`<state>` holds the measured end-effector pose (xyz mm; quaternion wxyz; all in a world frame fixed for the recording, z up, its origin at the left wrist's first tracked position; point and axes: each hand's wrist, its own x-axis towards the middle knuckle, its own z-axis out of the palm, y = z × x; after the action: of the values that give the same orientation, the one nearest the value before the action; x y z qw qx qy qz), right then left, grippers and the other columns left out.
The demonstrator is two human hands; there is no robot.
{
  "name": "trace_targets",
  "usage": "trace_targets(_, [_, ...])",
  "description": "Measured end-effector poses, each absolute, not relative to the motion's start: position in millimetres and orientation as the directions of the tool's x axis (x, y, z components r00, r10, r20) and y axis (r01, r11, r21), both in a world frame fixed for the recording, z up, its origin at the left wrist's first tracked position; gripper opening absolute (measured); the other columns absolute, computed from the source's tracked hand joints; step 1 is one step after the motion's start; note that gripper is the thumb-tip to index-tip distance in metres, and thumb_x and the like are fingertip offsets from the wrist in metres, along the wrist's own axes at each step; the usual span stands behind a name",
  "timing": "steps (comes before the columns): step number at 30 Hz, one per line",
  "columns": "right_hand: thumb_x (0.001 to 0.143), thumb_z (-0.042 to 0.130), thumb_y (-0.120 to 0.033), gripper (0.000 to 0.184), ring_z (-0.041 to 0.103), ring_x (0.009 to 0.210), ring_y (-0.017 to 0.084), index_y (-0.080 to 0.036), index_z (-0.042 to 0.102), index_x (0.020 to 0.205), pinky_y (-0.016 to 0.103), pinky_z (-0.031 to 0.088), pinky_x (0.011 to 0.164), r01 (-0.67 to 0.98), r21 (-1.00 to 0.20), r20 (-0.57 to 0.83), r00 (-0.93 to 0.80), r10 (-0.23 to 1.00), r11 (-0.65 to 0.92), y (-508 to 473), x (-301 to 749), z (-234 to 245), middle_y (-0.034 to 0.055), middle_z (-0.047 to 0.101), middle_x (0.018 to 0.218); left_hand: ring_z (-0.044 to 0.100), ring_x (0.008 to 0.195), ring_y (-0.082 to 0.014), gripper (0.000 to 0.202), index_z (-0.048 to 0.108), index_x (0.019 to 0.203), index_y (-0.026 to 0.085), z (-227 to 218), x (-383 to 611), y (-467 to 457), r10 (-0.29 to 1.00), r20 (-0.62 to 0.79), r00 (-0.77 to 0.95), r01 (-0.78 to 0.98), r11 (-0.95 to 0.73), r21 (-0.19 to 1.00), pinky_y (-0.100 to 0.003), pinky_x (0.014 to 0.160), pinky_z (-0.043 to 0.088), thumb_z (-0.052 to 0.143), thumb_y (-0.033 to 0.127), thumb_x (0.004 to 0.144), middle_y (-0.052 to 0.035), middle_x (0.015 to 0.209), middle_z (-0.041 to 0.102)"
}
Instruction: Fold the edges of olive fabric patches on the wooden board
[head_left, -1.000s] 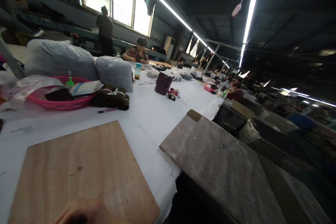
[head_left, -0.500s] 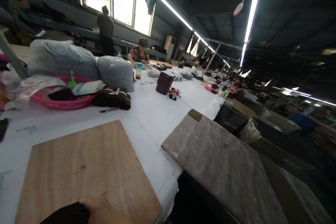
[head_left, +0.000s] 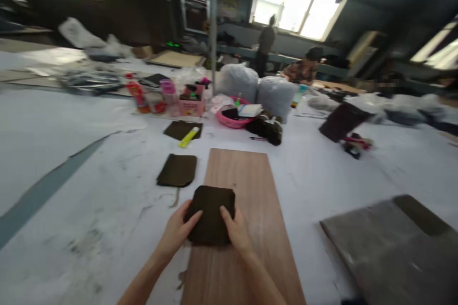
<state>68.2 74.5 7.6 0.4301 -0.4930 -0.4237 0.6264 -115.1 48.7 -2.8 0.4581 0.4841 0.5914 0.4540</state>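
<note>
Between my two hands is a stack of dark olive fabric pieces (head_left: 212,219), squarish with clipped corners. My left hand (head_left: 184,221) grips its left edge, thumb on top. My right hand (head_left: 234,228) grips the right edge in the same way. The stack is over a wooden board (head_left: 243,176) on the white-covered table (head_left: 118,200). Just beyond my left hand lies a second dark fabric stack (head_left: 178,170), with a pale strip sticking out below it. Farther back, a yellow tube-like item (head_left: 189,137) rests on another dark fabric piece (head_left: 175,129).
A pink basin (head_left: 232,122), a tied dark fabric bundle (head_left: 268,128) and two stuffed grey bags (head_left: 238,82) stand behind the board. Bottles (head_left: 138,94) and a pink box (head_left: 191,106) are to their left. A grey-brown covered slab (head_left: 390,243) is at right. Two people are in the background.
The view has swung left. Earlier one hand showed at the bottom edge beside something dark over the board; now both hands hold the fabric stack.
</note>
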Motion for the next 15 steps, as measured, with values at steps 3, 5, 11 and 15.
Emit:
trace_targets(3, [0.081, 0.061, -0.059, 0.057, 0.062, 0.113, 0.026, -0.02, 0.059, 0.123, 0.043, 0.049, 0.1, -0.066, -0.96, -0.249, -0.228, 0.941, -0.27, 95.2, 59.1, 4.6, 0.009, 0.066, 0.121, 0.067, 0.094, -0.0246, 0.039, 0.059, 0.106, 0.016, 3.5, -126.3, 62.3, 0.982, -0.063, -0.179, 0.155, 0.092, 0.984, -0.038, 0.084, 0.055, 0.061, 0.046, 0.082, -0.0084, 0.102, 0.07])
trace_targets(5, [0.081, 0.06, -0.06, 0.057, 0.062, 0.112, 0.026, -0.02, 0.061, 0.121, 0.042, 0.049, 0.1, -0.04, -0.97, -0.22, -0.283, 0.934, -0.24, 107.8, 52.6, 4.7, 0.0092, 0.067, 0.121, 0.067, 0.096, -0.0241, 0.036, 0.059, 0.107, 0.017, 6.3, -132.2, 70.0, 0.975, -0.012, -0.222, 0.175, 0.052, 0.983, -0.037, 0.085, 0.054, 0.061, 0.043, 0.082, -0.0088, 0.105, 0.07])
trace_targets(11, [0.08, 0.056, -0.062, 0.057, 0.063, 0.107, 0.028, -0.016, 0.064, 0.113, 0.042, 0.052, 0.093, 0.053, -0.992, -0.125, -0.418, 0.9, -0.113, 163.2, 12.1, 14.8, 0.0105, 0.07, 0.113, 0.067, 0.094, -0.0234, 0.036, 0.06, 0.104, 0.016, 11.4, -172.2, 104.7, 0.936, 0.077, -0.345, 0.285, 0.026, 0.958, -0.037, 0.084, 0.054, 0.062, 0.043, 0.079, -0.0082, 0.103, 0.07])
trace_targets(15, [0.082, 0.056, -0.054, 0.048, 0.065, 0.098, 0.027, -0.013, 0.064, 0.105, 0.043, 0.054, 0.087, 0.162, -0.985, -0.127, -0.403, 0.906, -0.066, 192.7, -27.8, 33.3, 0.0115, 0.071, 0.105, 0.067, 0.091, -0.0268, 0.05, 0.06, 0.104, 0.014, 24.9, -207.1, 123.9, 0.896, 0.048, -0.442, 0.335, 0.115, 0.935, -0.041, 0.082, 0.055, 0.068, 0.05, 0.071, -0.0097, 0.098, 0.07])
